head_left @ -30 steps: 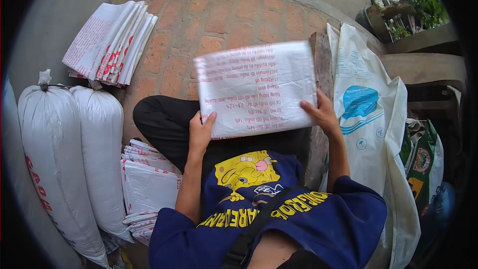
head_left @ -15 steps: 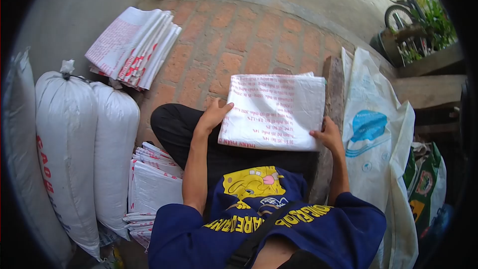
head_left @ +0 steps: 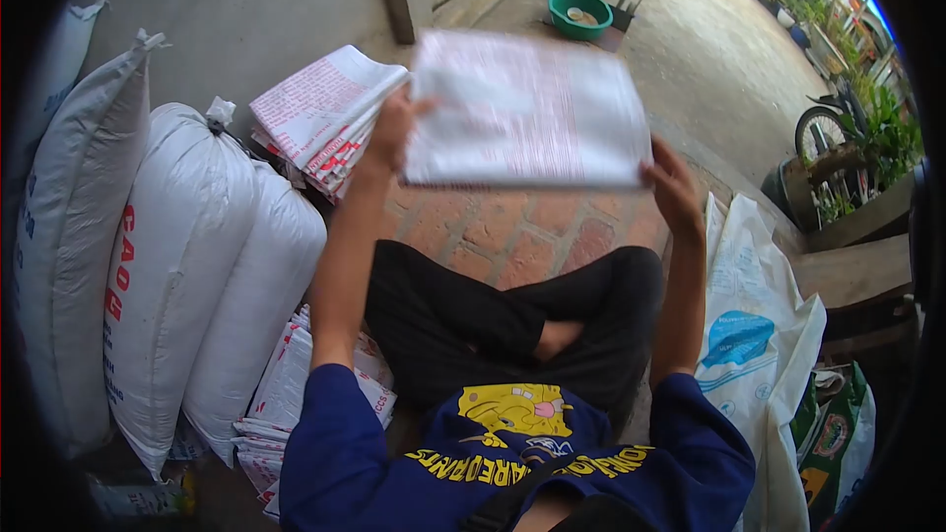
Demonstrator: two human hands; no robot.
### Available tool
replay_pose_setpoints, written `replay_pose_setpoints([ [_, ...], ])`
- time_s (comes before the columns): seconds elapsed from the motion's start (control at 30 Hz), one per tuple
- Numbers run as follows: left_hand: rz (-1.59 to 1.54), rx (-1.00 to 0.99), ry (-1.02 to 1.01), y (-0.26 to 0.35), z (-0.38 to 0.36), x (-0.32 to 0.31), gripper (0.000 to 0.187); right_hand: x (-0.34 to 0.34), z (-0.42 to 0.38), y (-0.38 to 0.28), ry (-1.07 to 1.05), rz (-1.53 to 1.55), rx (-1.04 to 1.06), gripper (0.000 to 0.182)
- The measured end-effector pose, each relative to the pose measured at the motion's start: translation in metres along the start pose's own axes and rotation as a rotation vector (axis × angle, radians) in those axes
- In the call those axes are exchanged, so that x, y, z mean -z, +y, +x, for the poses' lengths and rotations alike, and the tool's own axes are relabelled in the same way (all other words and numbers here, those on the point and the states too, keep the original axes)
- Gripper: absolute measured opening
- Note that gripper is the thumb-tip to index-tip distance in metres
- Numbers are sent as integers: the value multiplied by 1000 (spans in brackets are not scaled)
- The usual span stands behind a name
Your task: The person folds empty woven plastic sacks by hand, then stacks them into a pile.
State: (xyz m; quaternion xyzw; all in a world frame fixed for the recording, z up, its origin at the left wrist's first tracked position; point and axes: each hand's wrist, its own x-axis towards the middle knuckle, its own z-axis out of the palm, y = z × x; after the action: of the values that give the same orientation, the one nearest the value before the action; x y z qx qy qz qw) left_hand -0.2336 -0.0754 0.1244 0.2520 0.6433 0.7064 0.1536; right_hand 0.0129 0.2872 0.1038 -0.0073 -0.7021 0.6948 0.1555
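Note:
A folded white sack (head_left: 527, 113) with red print is held up in front of me, blurred by motion. My left hand (head_left: 394, 128) grips its left edge, near a stack of similar folded sacks (head_left: 320, 108) by the wall. On the opposite edge, low at the corner, my right hand (head_left: 673, 182) has its fingers closed on the sack. Both arms reach forward over my crossed legs. Further folded sacks (head_left: 281, 384) lie in a pile beside my left hip.
Several full white sacks (head_left: 182, 236) stand tied along the left. To the right lies a large empty-looking white sack (head_left: 754, 325) with a blue print, beside wooden beams (head_left: 852, 271). A green basin (head_left: 579, 15) sits farther ahead, and a wheel (head_left: 820, 133) shows near plants.
Both hands have lifted the folded sack from over my lap, forward and toward the stack by the wall. My view has tilted up, showing the basin and my crossed legs.

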Motion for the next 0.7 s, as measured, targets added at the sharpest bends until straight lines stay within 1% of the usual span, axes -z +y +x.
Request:
replay_pose_setpoints([
  [0.03, -32, -53, 38, 53, 1, 5, 39, -16, 20, -17, 79, 37, 136, 58],
  [0.07, -91, -208, 185, 66, 25, 24, 37, -31, 34, -37, 159, 75, 268, 59],
  [0.1, -51, -291, 243, 88, 37, 43, 36, -38, 42, -49, 178, -36, 286, 60],
  [0.13, -14, -297, 301, 98, 55, 73, 32, -40, 47, -45, 172, -35, 290, 60],
  [0.17, -147, -253, 345, 113, 61, 86, 27, -41, 50, -34, 154, -95, 256, 58],
  [0.2, -149, -253, 350, 113, 72, 107, 27, -43, 51, -22, 138, -156, 220, 57],
  [0.23, -254, -219, 391, 110, 83, 132, 27, -47, 45, -8, 92, -171, 80, 54],
  [0.27, -359, -181, 430, 101, 91, 158, 27, -40, 42, 36, 69, -297, 60, 52],
  [0.3, -374, -152, 455, 84, 97, 187, 29, -38, 29, 61, -17, -489, -23, 51],
  [0.33, -388, -122, 478, 63, 99, 212, 31, -25, 16, 107, -110, -653, -123, 52],
  [0.37, -408, -41, 588, 44, 92, 226, 36, -9, -6, 158, -147, -866, -175, 55],
  [0.4, -387, 68, 639, 14, 86, 250, 41, -13, -33, 162, -156, -1129, -380, 58],
  [0.43, -365, 174, 692, -12, 79, 269, 46, -13, -56, 171, -221, -1358, -504, 58],
  [0.47, -240, 233, 801, -29, 60, 272, 47, -31, -58, 162, -288, -1594, -610, 49],
  [0.5, -114, 293, 904, -45, 43, 273, 48, -36, -63, 157, -238, -1432, -388, 44],
  [0.53, 150, 431, 930, -98, 47, 330, 52, -39, -69, 156, -180, -1258, -181, 38],
  [0.57, 161, 467, 998, -81, 33, 304, 53, -42, -72, 157, -179, -1260, -201, 38],
  [0.6, 272, 442, 1063, -62, 23, 273, 54, -45, -69, 157, -199, -1218, -142, 35],
  [0.63, 603, 460, 1060, -88, 39, 308, 52, -47, -66, 157, -223, -1179, -78, 32],
  [0.67, 933, 474, 1043, -118, 51, 346, 51, -49, -66, 155, -232, -1188, -87, 32],
  [0.7, 1019, 516, 1108, -109, 50, 336, 48, -52, -67, 153, -249, -1242, -174, 32],
])
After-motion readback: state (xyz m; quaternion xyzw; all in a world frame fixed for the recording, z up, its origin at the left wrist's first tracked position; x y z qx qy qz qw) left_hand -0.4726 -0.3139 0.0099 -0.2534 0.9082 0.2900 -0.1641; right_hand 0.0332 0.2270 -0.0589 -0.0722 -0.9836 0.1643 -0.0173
